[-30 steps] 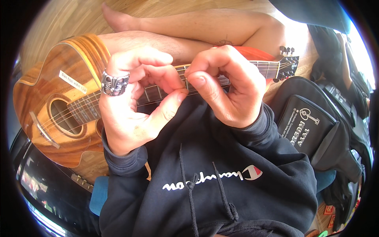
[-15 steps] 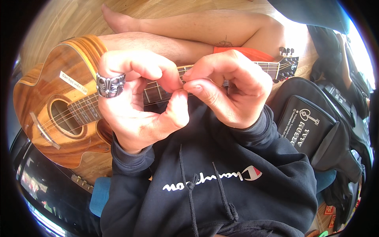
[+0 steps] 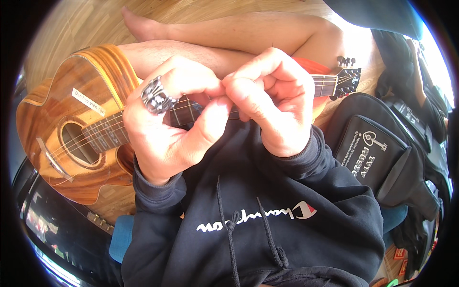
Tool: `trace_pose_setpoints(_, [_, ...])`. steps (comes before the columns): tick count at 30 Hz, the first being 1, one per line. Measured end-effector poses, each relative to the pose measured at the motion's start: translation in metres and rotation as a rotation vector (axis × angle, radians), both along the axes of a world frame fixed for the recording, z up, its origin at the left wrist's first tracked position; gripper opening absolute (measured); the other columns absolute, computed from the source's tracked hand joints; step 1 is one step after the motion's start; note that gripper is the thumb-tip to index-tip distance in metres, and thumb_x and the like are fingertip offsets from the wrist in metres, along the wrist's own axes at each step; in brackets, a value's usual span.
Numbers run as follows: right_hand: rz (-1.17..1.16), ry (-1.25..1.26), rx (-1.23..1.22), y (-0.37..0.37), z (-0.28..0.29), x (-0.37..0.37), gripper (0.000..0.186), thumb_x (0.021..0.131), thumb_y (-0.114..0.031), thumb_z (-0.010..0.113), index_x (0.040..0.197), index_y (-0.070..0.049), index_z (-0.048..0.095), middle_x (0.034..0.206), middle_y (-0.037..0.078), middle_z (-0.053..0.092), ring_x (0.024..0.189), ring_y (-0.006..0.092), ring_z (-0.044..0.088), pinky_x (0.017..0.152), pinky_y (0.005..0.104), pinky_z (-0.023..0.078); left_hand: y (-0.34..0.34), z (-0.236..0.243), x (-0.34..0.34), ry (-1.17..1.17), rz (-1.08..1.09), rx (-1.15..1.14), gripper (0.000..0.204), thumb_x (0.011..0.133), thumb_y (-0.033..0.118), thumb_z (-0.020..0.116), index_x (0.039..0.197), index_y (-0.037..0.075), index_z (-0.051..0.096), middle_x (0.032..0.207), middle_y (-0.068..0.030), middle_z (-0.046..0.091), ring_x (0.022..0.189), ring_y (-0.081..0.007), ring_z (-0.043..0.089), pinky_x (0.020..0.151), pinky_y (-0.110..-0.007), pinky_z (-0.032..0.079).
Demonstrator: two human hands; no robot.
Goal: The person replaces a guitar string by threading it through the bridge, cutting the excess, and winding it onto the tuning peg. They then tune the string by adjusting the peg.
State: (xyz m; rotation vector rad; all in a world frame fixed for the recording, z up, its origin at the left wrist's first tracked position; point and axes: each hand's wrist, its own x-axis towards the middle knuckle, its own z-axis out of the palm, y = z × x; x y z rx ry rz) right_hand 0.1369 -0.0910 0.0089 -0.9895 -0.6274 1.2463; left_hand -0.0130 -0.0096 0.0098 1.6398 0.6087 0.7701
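My left hand (image 3: 165, 136) wears a wide silver ring (image 3: 157, 97), and its thumb and index finger are bent into a loop. The tips of that loop touch the fingertips of my right hand (image 3: 282, 112), which is pinched closed beside it, its other fingers curled in. Anything between the meeting fingertips is too small or hidden to make out. Below both hands an acoustic guitar (image 3: 107, 170) lies across, its brown wooden body at left and its dark headstock (image 3: 348, 82) at right. My hands cover the middle of the neck.
Bare legs (image 3: 229, 36) stretch behind the guitar. A black padded bag (image 3: 377, 148) lies at right, with dark clothing and a bare limb (image 3: 418, 71) beyond. At lower left are a glossy black surface (image 3: 57, 229) and a blue cushion (image 3: 122, 239). Wooden flooring (image 3: 88, 28) shows at upper left.
My left hand has turned, with its ring moving right and up, and its loop has narrowed. My right hand has shifted slightly left and up, its thumb more upright. The fingertips still meet.
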Motion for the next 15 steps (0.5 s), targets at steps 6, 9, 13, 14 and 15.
trace_pose_setpoints(6, [-0.014, 0.009, 0.033, -0.0008, -0.0053, -0.0063, 0.008, 0.092, -0.002, 0.061, 0.094, 0.006, 0.059, 0.086, 0.011, 0.07, 0.077, 0.0092, 0.065, 0.071, 0.0219, 0.052, 0.0078, -0.001, -0.0007, -0.024, -0.103, -0.265, 0.003, 0.08, 0.0, 0.065, 0.083, -0.001, 0.064, 0.073, -0.0022, 0.061, 0.066, -0.0069, 0.054, 0.061, -0.021, 0.042])
trace_pose_setpoints(9, [-0.004, 0.02, 0.0, 0.0007, 0.0007, -0.0058, 0.008, 0.092, -0.004, 0.062, 0.09, 0.001, 0.055, 0.087, 0.013, 0.07, 0.075, 0.012, 0.065, 0.071, 0.0241, 0.052, 0.0099, 0.0021, -0.002, -0.012, -0.167, -0.336, 0.002, 0.081, -0.001, 0.063, 0.082, -0.001, 0.064, 0.074, -0.0023, 0.061, 0.066, -0.0064, 0.053, 0.06, -0.021, 0.04])
trace_pose_setpoints(13, [0.056, 0.076, 0.004, 0.002, 0.0002, -0.0038, 0.008, 0.092, -0.003, 0.062, 0.09, 0.001, 0.055, 0.083, 0.011, 0.067, 0.076, 0.012, 0.064, 0.071, 0.0242, 0.051, 0.0064, 0.001, -0.0037, -0.101, -0.166, -0.53, 0.004, 0.079, -0.003, 0.061, 0.082, -0.002, 0.064, 0.076, -0.0043, 0.062, 0.069, -0.0083, 0.054, 0.063, -0.023, 0.041])
trace_pose_setpoints(14, [0.08, 0.091, -0.003, 0.0015, 0.0008, -0.003, 0.008, 0.092, -0.003, 0.061, 0.09, 0.001, 0.055, 0.082, 0.01, 0.067, 0.076, 0.0118, 0.064, 0.071, 0.0244, 0.051, 0.0075, -0.0002, -0.0047, -0.129, -0.189, -0.54, 0.004, 0.079, -0.003, 0.061, 0.081, -0.003, 0.064, 0.076, -0.0048, 0.062, 0.069, -0.0089, 0.054, 0.064, -0.024, 0.041])
trace_pose_setpoints(15, [0.105, 0.105, -0.01, 0.001, 0.0012, -0.0025, 0.008, 0.092, -0.003, 0.061, 0.09, 0.001, 0.055, 0.081, 0.01, 0.066, 0.076, 0.0116, 0.064, 0.07, 0.0245, 0.051, 0.0081, -0.0007, -0.0052, -0.157, -0.211, -0.55, 0.004, 0.078, -0.003, 0.061, 0.081, -0.003, 0.063, 0.076, -0.0053, 0.062, 0.07, -0.0095, 0.054, 0.065, -0.024, 0.042])
